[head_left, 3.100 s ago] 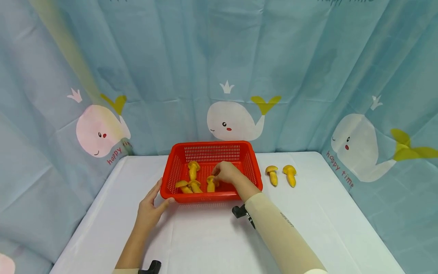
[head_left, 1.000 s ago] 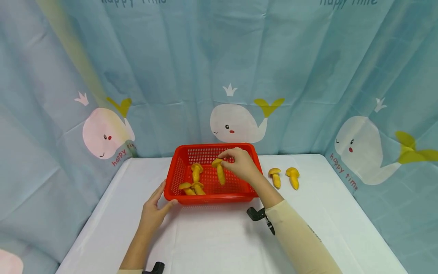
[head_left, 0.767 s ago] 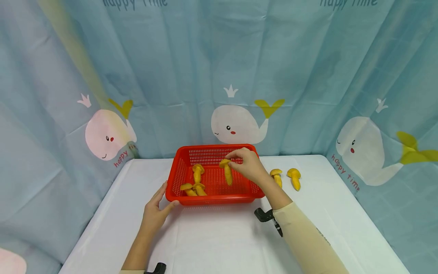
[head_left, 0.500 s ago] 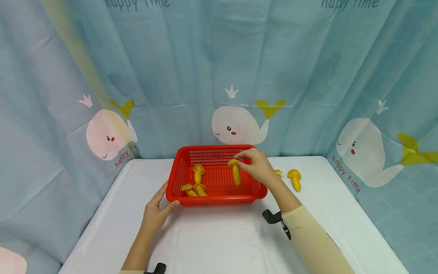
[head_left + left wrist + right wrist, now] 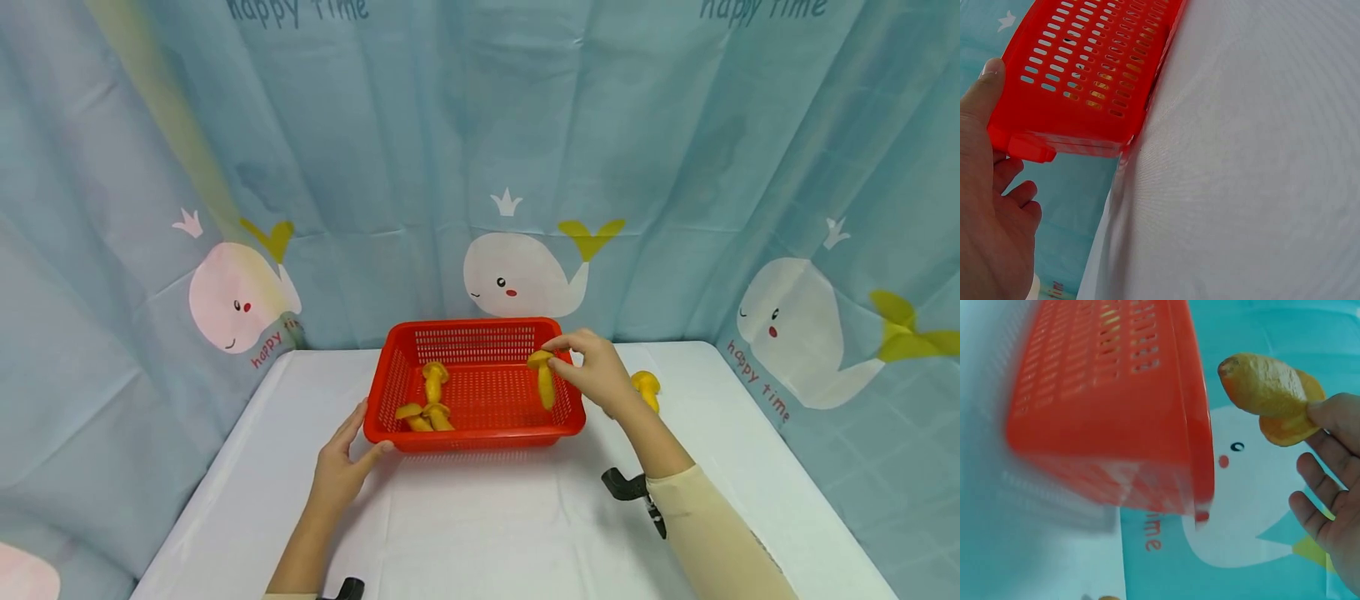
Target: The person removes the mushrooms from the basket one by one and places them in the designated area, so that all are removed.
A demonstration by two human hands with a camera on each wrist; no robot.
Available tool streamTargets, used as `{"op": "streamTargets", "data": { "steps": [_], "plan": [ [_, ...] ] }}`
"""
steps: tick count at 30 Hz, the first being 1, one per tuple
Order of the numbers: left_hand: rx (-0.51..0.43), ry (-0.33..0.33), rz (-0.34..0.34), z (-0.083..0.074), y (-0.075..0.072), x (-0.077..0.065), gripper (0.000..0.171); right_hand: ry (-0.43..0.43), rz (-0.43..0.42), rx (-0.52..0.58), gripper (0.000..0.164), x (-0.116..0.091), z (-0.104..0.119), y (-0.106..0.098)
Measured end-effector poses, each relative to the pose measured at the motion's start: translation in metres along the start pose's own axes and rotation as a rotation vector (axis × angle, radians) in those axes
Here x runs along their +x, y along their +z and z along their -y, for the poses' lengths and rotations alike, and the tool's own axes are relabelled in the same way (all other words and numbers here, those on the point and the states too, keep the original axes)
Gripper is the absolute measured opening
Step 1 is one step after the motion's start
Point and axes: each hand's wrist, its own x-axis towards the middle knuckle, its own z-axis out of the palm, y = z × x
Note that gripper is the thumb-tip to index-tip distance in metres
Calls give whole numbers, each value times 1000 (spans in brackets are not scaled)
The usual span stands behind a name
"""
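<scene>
Between thumb and fingertips, my right hand [image 5: 597, 371] pinches a yellow mushroom [image 5: 547, 390] by its cap, stem hanging down, over the right side of a red plastic basket [image 5: 480, 435]. From the right wrist view, that mushroom [image 5: 1266, 387] is up beyond the basket rim, clear of it. My left hand [image 5: 339, 471] holds the basket's front left corner; in the left wrist view the thumb lies against the rim and the other fingers curl behind it. Inside the basket, a mushroom [image 5: 434, 383] lies behind two others [image 5: 414, 417] at the left.
On the white table [image 5: 465, 525], right of the basket, lies another yellow mushroom [image 5: 647, 388], partly covered by my right wrist. A blue curtain [image 5: 390, 167] with whale prints stands behind and on both sides of the table.
My right hand was down in the basket; it has lifted a mushroom and carried it rightward, and its forearm now hides one mushroom on the table. The left hand stays at the corner.
</scene>
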Motion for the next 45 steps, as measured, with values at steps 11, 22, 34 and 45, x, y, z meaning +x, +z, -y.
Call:
{"op": "streamTargets", "data": {
  "steps": [11,22,34,45],
  "plan": [
    [0,5,7,0,2,-1,87,-1,-59,-17,19,-22,-10,-21],
    [2,3,4,2,-1,0,85,-29,-106,-40,20,-32,-24,-36],
    [-5,-18,5,4,1,-1,86,17,-143,-142,20,-43,-48,-59],
    [-9,-5,5,1,0,-1,85,110,-128,-163,19,-51,-93,-77]
  ]
}}
